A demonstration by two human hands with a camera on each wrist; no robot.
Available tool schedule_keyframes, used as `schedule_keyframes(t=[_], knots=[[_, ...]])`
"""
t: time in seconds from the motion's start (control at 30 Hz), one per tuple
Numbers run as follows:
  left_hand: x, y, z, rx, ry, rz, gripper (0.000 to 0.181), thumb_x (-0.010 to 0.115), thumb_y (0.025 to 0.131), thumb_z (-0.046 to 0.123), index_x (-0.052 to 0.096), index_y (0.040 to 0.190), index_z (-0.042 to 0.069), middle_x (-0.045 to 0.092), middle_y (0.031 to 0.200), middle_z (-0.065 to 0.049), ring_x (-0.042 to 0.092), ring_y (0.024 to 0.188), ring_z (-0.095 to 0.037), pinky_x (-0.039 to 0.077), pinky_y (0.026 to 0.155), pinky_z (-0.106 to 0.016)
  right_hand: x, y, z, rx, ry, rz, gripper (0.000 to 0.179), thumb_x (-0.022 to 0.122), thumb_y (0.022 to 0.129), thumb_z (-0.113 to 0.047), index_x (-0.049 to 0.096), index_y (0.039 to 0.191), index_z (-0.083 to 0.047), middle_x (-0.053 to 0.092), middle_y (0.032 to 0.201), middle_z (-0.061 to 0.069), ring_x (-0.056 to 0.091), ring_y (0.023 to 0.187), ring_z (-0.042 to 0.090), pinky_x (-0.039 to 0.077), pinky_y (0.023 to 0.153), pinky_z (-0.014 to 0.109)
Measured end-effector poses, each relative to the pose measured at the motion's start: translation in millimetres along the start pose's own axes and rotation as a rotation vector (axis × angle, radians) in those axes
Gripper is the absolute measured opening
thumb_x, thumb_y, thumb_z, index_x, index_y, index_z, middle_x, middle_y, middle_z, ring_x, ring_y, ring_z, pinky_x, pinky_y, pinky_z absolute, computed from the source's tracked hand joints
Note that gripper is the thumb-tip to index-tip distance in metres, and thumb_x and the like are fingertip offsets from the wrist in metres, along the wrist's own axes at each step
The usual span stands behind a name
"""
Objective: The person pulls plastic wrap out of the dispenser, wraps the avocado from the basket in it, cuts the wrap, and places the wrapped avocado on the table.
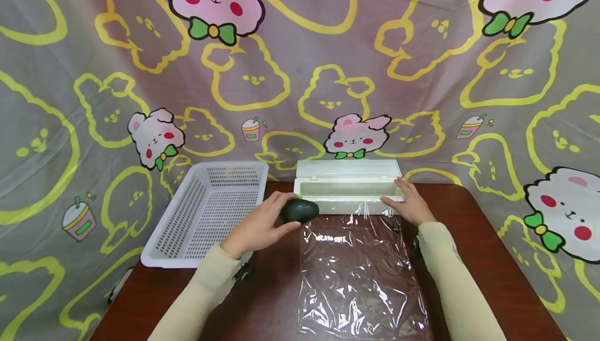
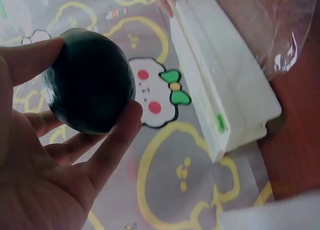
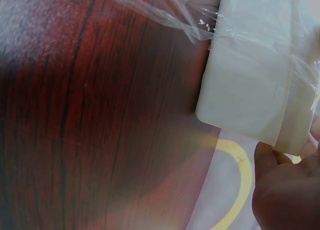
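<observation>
My left hand [image 1: 262, 224] holds a dark green avocado [image 1: 300, 211] between thumb and fingers, above the table near the left end of a white cling film dispenser [image 1: 347, 206]. In the left wrist view the avocado [image 2: 90, 82] looks nearly round, with the fingertips [image 2: 131, 117] around its lower side. The dispenser's lid [image 1: 348, 168] is raised at the back. My right hand [image 1: 410, 203] grips the dispenser's right end, thumb at the front and fingers farther back. A sheet of clear cling film [image 1: 361, 278] runs from the dispenser toward me over the table, wrinkled and shiny.
A white perforated plastic basket [image 1: 159, 250] stands on the left of the brown wooden table [image 1: 487, 268]. Behind the table hangs a grey cloth [image 1: 300, 86] with cartoon prints, close to the back of the dispenser.
</observation>
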State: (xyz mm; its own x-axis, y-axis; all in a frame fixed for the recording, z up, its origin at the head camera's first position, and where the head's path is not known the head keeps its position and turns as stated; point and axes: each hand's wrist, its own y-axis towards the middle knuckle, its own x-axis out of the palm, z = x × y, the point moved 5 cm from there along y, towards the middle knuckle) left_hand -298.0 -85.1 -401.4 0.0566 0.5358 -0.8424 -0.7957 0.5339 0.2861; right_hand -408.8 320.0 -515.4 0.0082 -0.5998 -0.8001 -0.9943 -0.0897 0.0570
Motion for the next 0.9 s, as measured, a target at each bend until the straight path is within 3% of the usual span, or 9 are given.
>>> schedule_keyframes(t=[0.2,0.33,0.47,0.9], knots=[[14.4,0.7,15.0,0.067,-0.005,-0.004,0.058,0.073,0.097,0.037,0.05,0.146,0.014,0.057,0.119,-0.004,0.058,0.08,-0.015,0.053,0.076,-0.028,2,2.2,2,0.0,0.0,0.0,0.103,0.062,0.095,-0.065,0.017,0.165,-0.005,0.01,0.172,0.021,0.019,0.154,0.051,0.022,0.119,0.072],[27.1,1.4,22.8,0.098,-0.004,-0.024,0.057,0.072,0.098,0.039,0.05,0.145,0.016,0.058,0.125,-0.005,0.06,0.084,-0.012,0.055,0.079,-0.028,2,1.8,1,0.003,0.004,0.002,0.102,0.063,0.095,-0.064,0.017,0.165,-0.005,0.011,0.172,0.021,0.019,0.154,0.052,0.022,0.119,0.073],[42.3,1.7,27.4,0.104,-0.016,-0.059,0.057,0.07,0.099,0.04,0.049,0.146,0.015,0.057,0.132,-0.006,0.064,0.089,-0.01,0.057,0.082,-0.028,2,1.7,1,-0.001,0.003,0.003,0.102,0.063,0.096,-0.063,0.017,0.165,-0.004,0.011,0.172,0.021,0.019,0.154,0.052,0.022,0.118,0.073],[92.1,3.7,39.8,0.113,0.024,-0.138,0.058,0.068,0.098,0.048,0.051,0.146,0.019,0.057,0.12,-0.002,0.058,0.1,-0.013,0.055,0.091,-0.032,1,1.2,2,0.0,0.001,0.006,0.103,0.063,0.095,-0.065,0.017,0.165,-0.005,0.011,0.172,0.021,0.019,0.154,0.052,0.023,0.118,0.073]])
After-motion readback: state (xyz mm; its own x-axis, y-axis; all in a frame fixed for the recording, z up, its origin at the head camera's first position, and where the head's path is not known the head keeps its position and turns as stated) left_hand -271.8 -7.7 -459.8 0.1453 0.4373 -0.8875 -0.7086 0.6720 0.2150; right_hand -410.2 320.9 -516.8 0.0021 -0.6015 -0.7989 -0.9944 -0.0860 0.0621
